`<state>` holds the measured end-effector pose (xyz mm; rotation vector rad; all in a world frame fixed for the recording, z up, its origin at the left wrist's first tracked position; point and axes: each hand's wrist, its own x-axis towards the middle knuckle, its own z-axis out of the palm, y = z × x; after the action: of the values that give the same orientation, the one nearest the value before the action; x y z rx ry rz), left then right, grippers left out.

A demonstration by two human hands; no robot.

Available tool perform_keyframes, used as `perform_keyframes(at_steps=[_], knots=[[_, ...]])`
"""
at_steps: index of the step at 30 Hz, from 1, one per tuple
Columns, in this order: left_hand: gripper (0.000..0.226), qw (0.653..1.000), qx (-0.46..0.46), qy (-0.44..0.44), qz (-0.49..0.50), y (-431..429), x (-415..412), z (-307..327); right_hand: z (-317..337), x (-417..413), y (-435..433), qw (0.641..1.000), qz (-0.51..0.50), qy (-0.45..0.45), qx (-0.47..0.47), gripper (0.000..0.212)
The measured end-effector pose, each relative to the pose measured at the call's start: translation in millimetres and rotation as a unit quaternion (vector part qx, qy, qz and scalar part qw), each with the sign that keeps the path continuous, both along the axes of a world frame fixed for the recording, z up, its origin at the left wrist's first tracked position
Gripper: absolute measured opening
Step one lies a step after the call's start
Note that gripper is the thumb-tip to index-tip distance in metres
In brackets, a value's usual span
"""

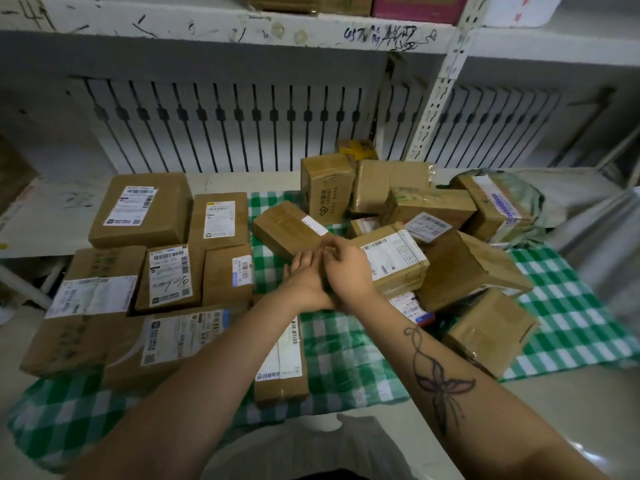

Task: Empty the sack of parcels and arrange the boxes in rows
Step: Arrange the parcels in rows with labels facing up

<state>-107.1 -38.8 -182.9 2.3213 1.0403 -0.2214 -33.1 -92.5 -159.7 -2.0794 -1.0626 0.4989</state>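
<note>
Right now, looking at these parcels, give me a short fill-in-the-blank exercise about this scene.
1. The cloth is checked white and ____.
2. The tidy rows of boxes lie on the ____ side of the cloth; the loose pile lies on the other.
3. The tattoo on the right forearm shows a ____.
Missing words: green; left; butterfly.

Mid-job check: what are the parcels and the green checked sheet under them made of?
Parcels: brown cardboard, matte, by folded flaps and edges; shiny clear tape over some. Checked sheet: likely thin cloth or plastic, since it wrinkles and lies limp.
</note>
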Motion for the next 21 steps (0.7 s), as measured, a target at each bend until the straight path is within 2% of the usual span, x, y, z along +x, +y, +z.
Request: perform_keyframes(at_steps=[5, 8, 13, 17, 21], knots=[[0.135, 0.999, 0.007, 0.018, -0.047, -3.9, 22.6, 3.3, -2.0, 23.7, -17.2, 0.997, -0.063, -0.012, 0.044, 0.027], [0.136, 0.999, 0.006, 0.015, -0.039, -3.3, 34.4, -1.7, 0.2, 36.8, -23.0, 0.993, -0.093, -0.021, 0.07, 0.029], [0.127, 0.995, -0.041, -0.089, 0.024, 0.8, 37.8, -4.9, 3.8, 57.1, -26.0, 0.982, -0.149, -0.068, 0.097, 0.027], [0.12, 0.984, -0.011, -0.172, 0.052, 5.2, 24.7, -5.7, 7.3, 64.1, -20.7, 0.976, -0.18, -0.087, 0.081, 0.028], [0.116, 0.972, 0.009, -0.206, 0.116, 13.4, 7.8, 0.8, 6.8, 61.5, -5.5, 0.973, -0.183, -0.101, 0.097, 0.038]])
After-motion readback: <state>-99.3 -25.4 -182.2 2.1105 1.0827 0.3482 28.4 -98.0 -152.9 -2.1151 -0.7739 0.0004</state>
